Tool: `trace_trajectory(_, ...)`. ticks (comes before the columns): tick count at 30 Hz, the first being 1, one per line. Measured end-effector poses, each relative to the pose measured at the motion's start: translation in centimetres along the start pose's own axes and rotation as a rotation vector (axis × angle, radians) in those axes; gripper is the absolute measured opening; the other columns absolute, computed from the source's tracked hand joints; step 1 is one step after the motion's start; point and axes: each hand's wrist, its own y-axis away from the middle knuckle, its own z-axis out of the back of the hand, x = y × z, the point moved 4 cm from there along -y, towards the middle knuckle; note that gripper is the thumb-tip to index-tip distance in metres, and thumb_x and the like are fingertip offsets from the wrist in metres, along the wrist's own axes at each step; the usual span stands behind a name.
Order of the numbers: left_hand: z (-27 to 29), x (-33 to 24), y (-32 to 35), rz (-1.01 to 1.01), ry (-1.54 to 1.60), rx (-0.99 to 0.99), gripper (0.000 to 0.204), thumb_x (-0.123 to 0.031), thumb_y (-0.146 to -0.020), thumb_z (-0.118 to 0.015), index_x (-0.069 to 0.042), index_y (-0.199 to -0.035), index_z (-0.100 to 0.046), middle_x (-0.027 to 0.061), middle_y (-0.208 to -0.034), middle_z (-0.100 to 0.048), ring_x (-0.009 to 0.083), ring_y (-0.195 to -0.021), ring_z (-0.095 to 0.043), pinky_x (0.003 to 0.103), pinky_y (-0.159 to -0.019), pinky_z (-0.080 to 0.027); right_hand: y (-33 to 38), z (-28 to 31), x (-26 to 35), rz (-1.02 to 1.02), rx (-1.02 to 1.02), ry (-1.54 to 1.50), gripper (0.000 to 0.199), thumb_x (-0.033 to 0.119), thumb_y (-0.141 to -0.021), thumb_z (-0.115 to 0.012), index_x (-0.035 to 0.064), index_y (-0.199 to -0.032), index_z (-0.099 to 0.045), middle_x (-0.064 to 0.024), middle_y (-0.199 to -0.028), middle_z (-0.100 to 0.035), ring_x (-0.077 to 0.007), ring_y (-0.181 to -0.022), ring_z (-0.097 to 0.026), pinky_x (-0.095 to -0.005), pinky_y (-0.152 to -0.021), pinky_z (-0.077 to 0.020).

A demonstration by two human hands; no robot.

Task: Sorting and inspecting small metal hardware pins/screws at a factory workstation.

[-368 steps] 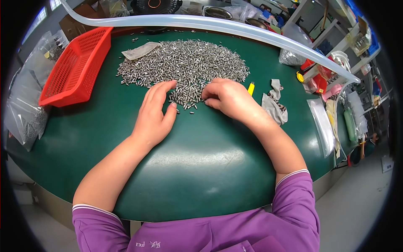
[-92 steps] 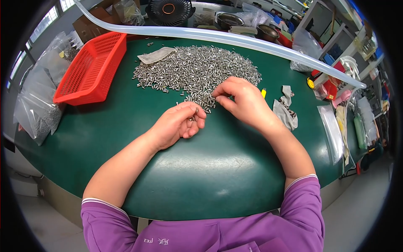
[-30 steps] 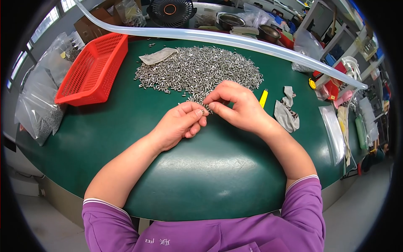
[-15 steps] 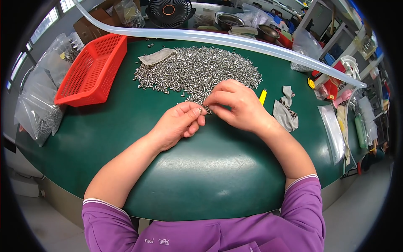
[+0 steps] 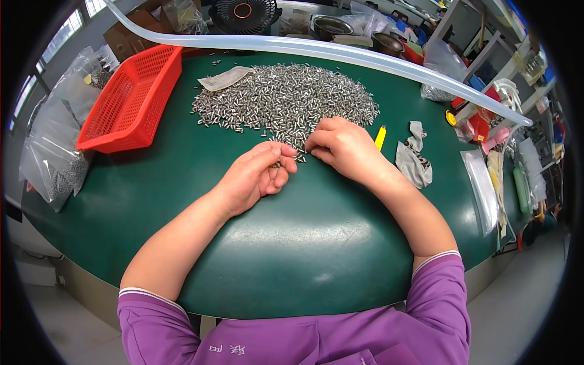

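Observation:
A broad heap of small silvery metal pins (image 5: 304,97) lies on the green tabletop, with a narrow tail of pins trailing toward me. At the left of that tail, my left hand (image 5: 252,176) is half curled, palm up. A small metal pin (image 5: 277,164) shows between its thumb and bent fingers; whether more lie in the palm is hidden. Just right of the tail, my right hand (image 5: 345,149) dips its pinched thumb and forefinger to the edge of the heap. What sits in that pinch, if anything, is too small to make out.
A red plastic basket (image 5: 131,100) stands left, beside clear bags of metal parts (image 5: 55,152). A grey cloth piece (image 5: 226,79) rests on the heap. Right of it are a yellow cutter (image 5: 381,137) and grey rag (image 5: 413,161). A pale tube (image 5: 316,53) arches across the back.
My hands have drawn slightly apart from where their fingertips met. The left fingers have loosened, and the right fingertips have come down at the pins.

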Motion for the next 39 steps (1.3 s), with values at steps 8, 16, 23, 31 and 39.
trace_trajectory(8, 0.0, -0.1, 0.0, 0.013, -0.022, 0.002, 0.021, -0.02, -0.093, -0.044, -0.003, -0.106, -0.047, 0.005, -0.086, -0.054, 0.0073, -0.061, -0.045, 0.019, -0.048, -0.034, 0.2, -0.5, -0.5, -0.081, 0.063, 0.035, 0.008, 0.011, -0.073, -0.061, 0.0077, -0.081, -0.061, -0.0084, -0.081, -0.057, -0.0272, -0.081, -0.057, -0.037, -0.072, -0.0476)
trace_trajectory(16, -0.4, -0.1, 0.1, 0.022, -0.083, 0.018, 0.021, -0.014, -0.089, -0.055, -0.003, -0.105, -0.047, 0.0039, -0.086, -0.054, 0.0045, -0.059, -0.043, 0.017, -0.049, -0.035, -0.4, -1.2, 1.9, -0.249, 0.086, -0.972, 0.006, 0.008, -0.087, -0.055, 0.0025, -0.089, -0.057, -0.0003, -0.08, -0.053, -0.0064, -0.075, -0.053, -0.0216, -0.07, -0.0445)
trace_trajectory(23, 0.1, 0.3, 0.1, 0.012, -0.065, -0.01, 0.015, -0.014, -0.089, -0.055, -0.007, -0.101, -0.049, 0.0022, -0.082, -0.054, 0.0039, -0.057, -0.041, 0.016, -0.046, -0.032, -0.4, -1.9, 1.7, -0.364, 0.187, -1.132, 0.01, 0.01, -0.089, -0.054, 0.0035, -0.096, -0.054, 0.0003, -0.087, -0.055, -0.0065, -0.082, -0.052, -0.0223, -0.076, -0.0436)
trace_trajectory(31, -0.2, 0.0, 0.2, 0.022, -0.084, -0.02, 0.015, -0.014, -0.09, -0.054, -0.007, -0.101, -0.05, 0.002, -0.082, -0.054, 0.0037, -0.057, -0.041, 0.016, -0.046, -0.032, -0.3, -2.2, 1.8, -0.339, 0.16, -1.216, 0.008, 0.009, -0.088, -0.055, 0.0029, -0.094, -0.057, 0.0, -0.082, -0.058, -0.0053, -0.077, -0.054, -0.0214, -0.072, -0.0453)
trace_trajectory(39, -0.2, 0.1, 0.2, 0.017, -0.057, -0.016, 0.013, -0.017, -0.092, -0.051, -0.008, -0.101, -0.05, 0.0019, -0.081, -0.055, 0.0038, -0.057, -0.043, 0.016, -0.046, -0.033, -0.7, 0.6, 2.7, -0.104, -0.105, -0.594, 0.009, 0.008, -0.079, -0.063, 0.0077, -0.088, -0.063, -0.0035, -0.079, -0.053, -0.015, -0.075, -0.056, -0.026, -0.069, -0.046)
